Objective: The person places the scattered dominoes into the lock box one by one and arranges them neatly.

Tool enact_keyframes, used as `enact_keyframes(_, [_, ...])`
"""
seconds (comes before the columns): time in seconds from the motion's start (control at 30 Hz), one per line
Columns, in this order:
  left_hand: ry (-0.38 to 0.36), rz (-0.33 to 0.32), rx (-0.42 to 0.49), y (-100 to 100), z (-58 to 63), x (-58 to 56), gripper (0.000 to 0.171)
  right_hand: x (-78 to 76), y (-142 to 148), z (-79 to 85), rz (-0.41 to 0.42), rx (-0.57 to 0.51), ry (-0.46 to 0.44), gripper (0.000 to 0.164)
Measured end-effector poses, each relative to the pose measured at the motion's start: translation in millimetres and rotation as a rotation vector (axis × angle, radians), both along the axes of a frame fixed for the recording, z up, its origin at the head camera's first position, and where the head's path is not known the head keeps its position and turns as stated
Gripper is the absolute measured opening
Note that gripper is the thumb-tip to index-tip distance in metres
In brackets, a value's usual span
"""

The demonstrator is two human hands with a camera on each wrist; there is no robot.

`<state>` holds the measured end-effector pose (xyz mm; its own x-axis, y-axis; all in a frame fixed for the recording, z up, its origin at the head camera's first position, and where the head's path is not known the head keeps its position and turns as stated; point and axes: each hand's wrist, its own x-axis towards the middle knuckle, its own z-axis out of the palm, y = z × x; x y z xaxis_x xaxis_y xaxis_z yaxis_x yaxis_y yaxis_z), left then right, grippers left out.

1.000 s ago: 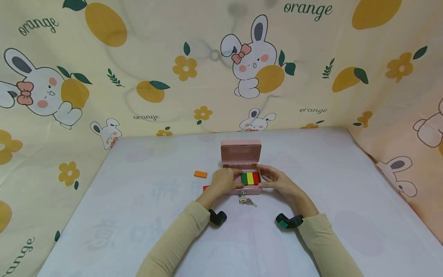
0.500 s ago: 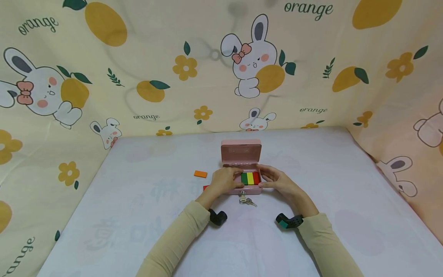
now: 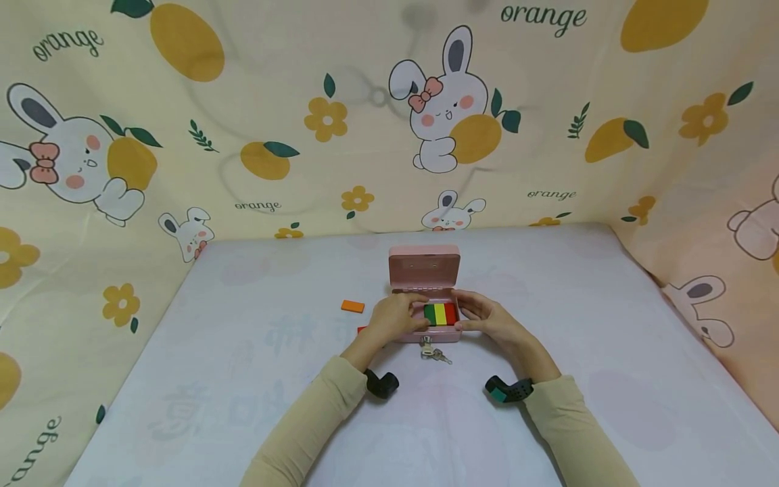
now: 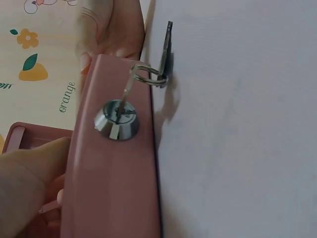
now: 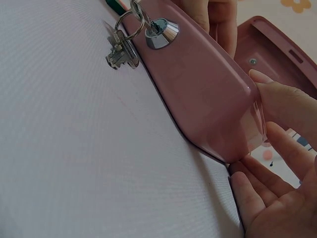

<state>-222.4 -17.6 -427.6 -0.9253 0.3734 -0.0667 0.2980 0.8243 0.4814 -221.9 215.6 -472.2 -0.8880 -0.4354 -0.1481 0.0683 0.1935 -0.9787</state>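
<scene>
Covering the walls is a cream printed cloth [image 3: 365, 54], with rabbits, flowers and fruit; clock positions are read from the box, 12 being the far wall. The word "orange" is legible on it at 1 and 2 o'clock and twice at 10, the upper repeats in larger script; at 8 the word is partly cut off. The white tabletop [image 3: 456, 433] bears faint character-like marks toward 8 o'clock, not readable. Beige sleeves [image 3: 310, 426] enter from 5 and 7 o'clock.

The pink metal box [image 3: 448, 336] sits on the tabletop, its lid [image 3: 424, 270] raised at 12 o'clock. At 9 o'clock the left hand [image 3: 395, 318] reaches over the box, thumb and fingers spread apart at the interior; whether it grips anything cannot be told. At 3 o'clock the right hand [image 3: 489, 318] stands moderately open, fingertips touching the end wall and rim. Each wrist carries a black device [image 3: 382, 385].

Inside the box, side by side from 9 toward 3 o'clock, lie green [image 3: 429, 314], yellow [image 3: 440, 314] and red blocks [image 3: 450, 314]. Outside, an orange block [image 3: 353, 306] lies at 9 o'clock, and a red piece [image 3: 362, 330], mostly hidden by the left arm, nearer 8. The front wall holds a silver lock [image 5: 161, 33] at 6 o'clock, a key inserted; from its ring [image 5: 130, 25] hang further keys [image 5: 123, 52].
</scene>
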Motion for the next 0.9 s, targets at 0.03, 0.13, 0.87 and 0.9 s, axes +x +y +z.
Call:
enact_keyframes(0.03, [-0.001, 0.000, 0.009, -0.6, 0.3, 0.3, 0.046, 0.0, -0.1, 0.0, 0.001, -0.001, 0.001, 0.076])
enact_keyframes(0.13, [-0.002, 0.000, 0.037, -2.5, 0.6, 0.9, 0.045, 0.1, -0.5, 0.5, 0.000, -0.003, -0.006, 0.076])
enact_keyframes(0.87, [0.069, 0.019, 0.267, -18.0, 2.0, 5.4, 0.030, 0.1, 0.1, -0.1, -0.005, -0.006, 0.004, 0.076])
enact_keyframes(0.9, [0.073, 0.023, 0.277, -19.1, 2.1, 5.7, 0.030, 0.1, 0.0, -0.2, -0.006, -0.005, 0.003, 0.075])
